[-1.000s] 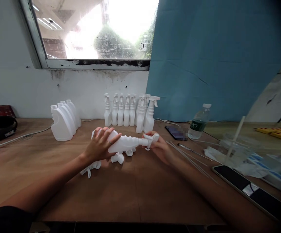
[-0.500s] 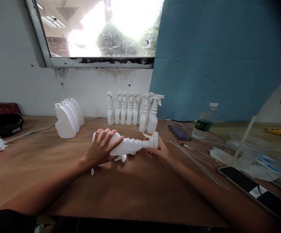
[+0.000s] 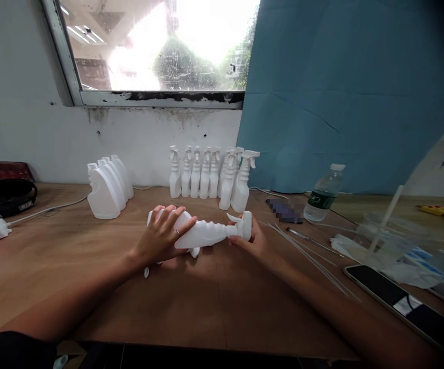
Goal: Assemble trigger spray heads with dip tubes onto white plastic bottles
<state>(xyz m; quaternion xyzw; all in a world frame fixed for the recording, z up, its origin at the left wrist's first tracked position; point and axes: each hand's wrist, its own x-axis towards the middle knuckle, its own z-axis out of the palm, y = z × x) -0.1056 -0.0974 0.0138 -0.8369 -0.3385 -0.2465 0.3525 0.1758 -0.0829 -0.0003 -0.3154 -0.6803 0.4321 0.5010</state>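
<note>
The white bottle [image 3: 206,234] is held on its side above the bench [image 3: 191,302], with its neck directed to the right hand, where the spray head [image 3: 246,225] is seated at the neck. In judgement, the head could be threaded crookedly if its axis is not kept in line with the neck, because the two parts are held by different hands and no support is seen under the joint. The smooth body could also be turned together with the head if it is gripped too lightly, and the trigger could be bent if it is pressed by the fingers. A loose head [image 3: 194,252] lies just below the bottle, and it could be pushed away if the bottle is lowered there; whether they touch cannot be told. As for the pose, the left hand [image 3: 162,230] is laid over the wide body from above, its fingers spread and clamped on it, while their undersides are hidden. By the right hand [image 3: 255,245] the head is clamped from the near side, with the thumb placed low in front and the other fingers mostly hidden behind. Both forearms are stretched forward from the near edge and are brought toward each other.
</note>
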